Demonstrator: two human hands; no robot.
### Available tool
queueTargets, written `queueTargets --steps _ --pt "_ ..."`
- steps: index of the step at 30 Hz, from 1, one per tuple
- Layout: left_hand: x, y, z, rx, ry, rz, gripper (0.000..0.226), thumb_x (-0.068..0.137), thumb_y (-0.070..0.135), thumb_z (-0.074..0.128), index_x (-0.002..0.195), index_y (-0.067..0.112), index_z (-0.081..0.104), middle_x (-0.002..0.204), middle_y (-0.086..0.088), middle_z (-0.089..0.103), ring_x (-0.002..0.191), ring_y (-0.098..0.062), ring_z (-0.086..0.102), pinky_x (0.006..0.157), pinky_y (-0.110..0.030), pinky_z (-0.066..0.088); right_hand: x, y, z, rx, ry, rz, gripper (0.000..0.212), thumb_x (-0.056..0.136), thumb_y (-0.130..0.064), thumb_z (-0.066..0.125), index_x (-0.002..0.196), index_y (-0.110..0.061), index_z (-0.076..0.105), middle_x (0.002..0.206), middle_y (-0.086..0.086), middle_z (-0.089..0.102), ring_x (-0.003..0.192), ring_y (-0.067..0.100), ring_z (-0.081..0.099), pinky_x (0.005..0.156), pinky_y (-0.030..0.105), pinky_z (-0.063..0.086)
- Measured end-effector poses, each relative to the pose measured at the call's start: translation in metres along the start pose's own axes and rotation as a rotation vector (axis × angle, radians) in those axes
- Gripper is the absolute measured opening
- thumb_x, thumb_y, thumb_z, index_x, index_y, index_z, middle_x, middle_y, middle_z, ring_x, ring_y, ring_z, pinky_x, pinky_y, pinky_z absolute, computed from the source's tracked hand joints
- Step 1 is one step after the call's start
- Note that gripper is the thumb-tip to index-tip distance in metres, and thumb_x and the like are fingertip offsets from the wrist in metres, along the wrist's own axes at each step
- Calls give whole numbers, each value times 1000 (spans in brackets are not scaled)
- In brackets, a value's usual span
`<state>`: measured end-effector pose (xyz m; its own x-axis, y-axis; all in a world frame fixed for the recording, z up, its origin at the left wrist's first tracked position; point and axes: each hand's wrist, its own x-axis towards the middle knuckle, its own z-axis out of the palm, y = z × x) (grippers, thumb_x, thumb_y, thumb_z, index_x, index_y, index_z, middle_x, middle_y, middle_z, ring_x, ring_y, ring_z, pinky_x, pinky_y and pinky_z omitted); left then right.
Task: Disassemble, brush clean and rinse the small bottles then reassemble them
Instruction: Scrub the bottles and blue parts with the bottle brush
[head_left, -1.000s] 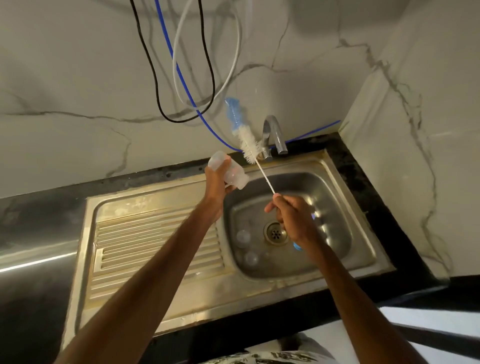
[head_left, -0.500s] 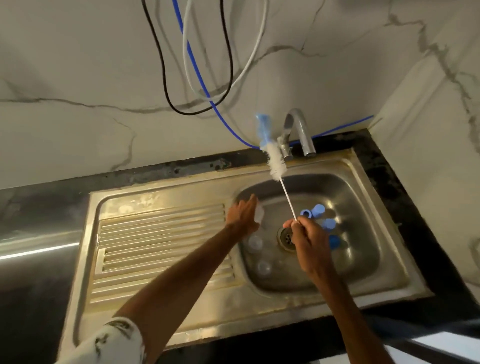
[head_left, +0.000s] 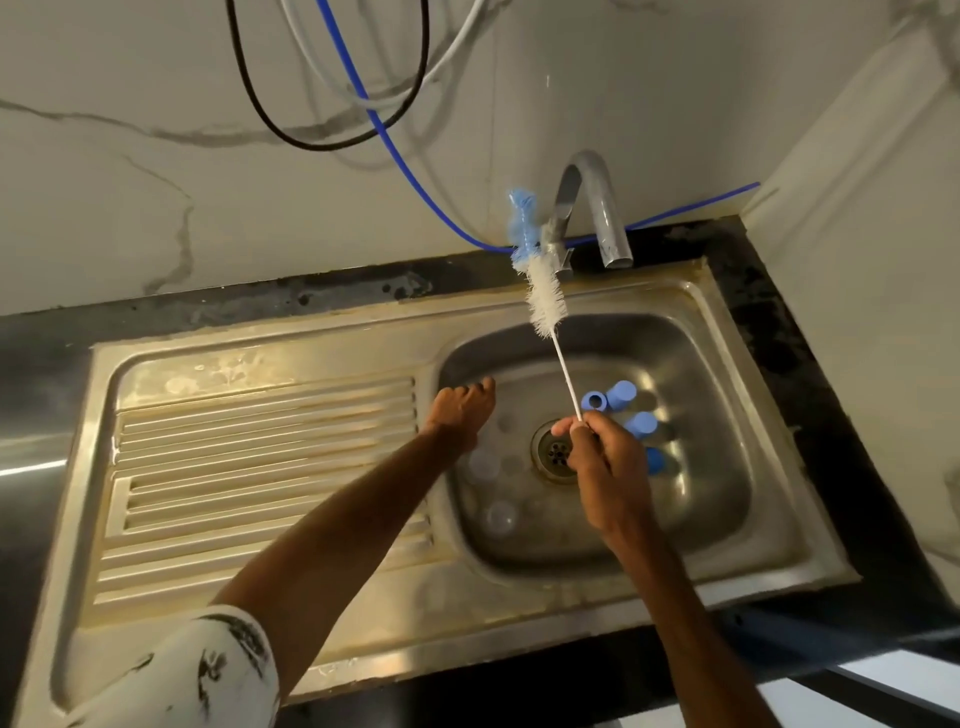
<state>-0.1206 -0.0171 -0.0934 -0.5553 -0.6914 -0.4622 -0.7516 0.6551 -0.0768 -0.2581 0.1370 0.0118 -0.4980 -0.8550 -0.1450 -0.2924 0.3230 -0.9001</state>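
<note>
View from a head-worn camera, looking down at a stainless steel sink set into a black counter against a marble-patterned wall.

The right hand hovers over the basin, just above the drain. Its thumb and fingertips pinch the thin white stem of a bottle brush. The brush slants up and away, and its white bristles and blue tip end just beside the curved metal tap.

The left hand reaches over the basin's left edge with its back to the camera and its fingers bent downward (whether it grips anything cannot be told). A white sleeve with black markings covers the upper arm.

Clear small bottles lie on the basin floor left of the drain, below the left hand. Four blue caps lie on the floor right of the drain, partly behind the right hand, well apart from the bottles.

A ribbed drainboard fills the sink's left half. Black, white and blue cables hang in loops on the wall above.
</note>
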Motion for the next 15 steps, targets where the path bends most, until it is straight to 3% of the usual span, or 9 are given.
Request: queueTargets --steps 4,9,12,15 --pt "6 0 4 42 14 3 80 93 25 71 153 1 23 133 -12 61 115 -30 65 85 -39 49 0 6 -3 -5 -10 15 31 103 -10 48 86 -24 69 82 3 72 66 15 61 61 36 53" --pt "14 5 -1 76 58 35 55 103 10 47 152 0 24 133 -13 60 117 -32 64 82 -39 49 1 9 -4 -17 -8 21 30 103 -8 48 87 -22 70 87 -4 74 80 12 67 71 33 57" --pt "17 7 2 95 81 28 57 103 10 45 153 -1 21 137 -15 58 120 -32 63 87 -40 49 2 12 -5 -10 -23 19 28 103 -8 49 90 -18 71 89 -5 74 76 7 66 67 25 52" --pt "22 11 6 93 50 0 71 97 14 61 153 -1 20 139 -16 56 122 -32 61 91 -40 49 4 18 -9 -11 -21 31 26 103 -9 50 92 -16 72 88 -1 74 67 5 61 64 22 47"
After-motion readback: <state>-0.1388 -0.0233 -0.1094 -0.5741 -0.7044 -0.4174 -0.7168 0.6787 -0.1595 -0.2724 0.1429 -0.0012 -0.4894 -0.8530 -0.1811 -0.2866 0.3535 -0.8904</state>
